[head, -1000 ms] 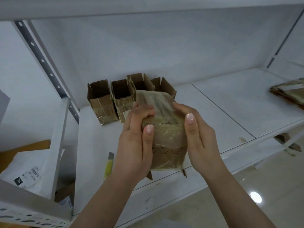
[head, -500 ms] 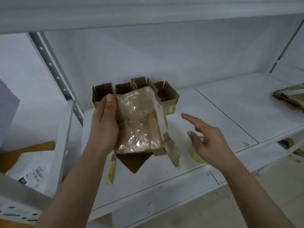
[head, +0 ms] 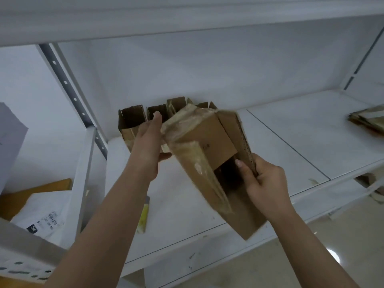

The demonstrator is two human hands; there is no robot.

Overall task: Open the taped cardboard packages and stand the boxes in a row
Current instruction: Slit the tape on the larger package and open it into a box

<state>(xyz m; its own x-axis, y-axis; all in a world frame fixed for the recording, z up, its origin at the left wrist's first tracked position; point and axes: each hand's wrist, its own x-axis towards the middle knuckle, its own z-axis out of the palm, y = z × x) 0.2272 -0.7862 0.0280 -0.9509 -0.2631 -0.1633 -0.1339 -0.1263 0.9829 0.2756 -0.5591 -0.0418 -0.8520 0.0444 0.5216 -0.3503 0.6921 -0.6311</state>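
Shelving of white metal fills the view, and on the shelf (head: 291,129) board a row of opened boxes (head: 131,123) stands upright against the back wall at 11 o'clock, open tops up, partly hidden behind the held package and the left hand. A yellow-handled utility knife (head: 143,215) lies flat on the shelf at 7 o'clock, partly covered by the left forearm. At 3 o'clock, well apart at the right edge, sits a flat stack of taped packages (head: 367,119). Lower left, beyond the shelf upright, lies a white mailer bag (head: 43,217) with a printed label.

Above the shelf, between both hands, is a taped cardboard package (head: 209,150), tilted, its near end open with flaps spread and a dark hollow showing. The left hand (head: 148,146) grips its far, tape-wrapped end from the 9 o'clock side, fingers (head: 156,119) reaching up behind it, thumb beneath. The right hand (head: 262,183) pinches the right flap at 4 o'clock, fingers curled round its corrugated edge, thumb on the inner face.
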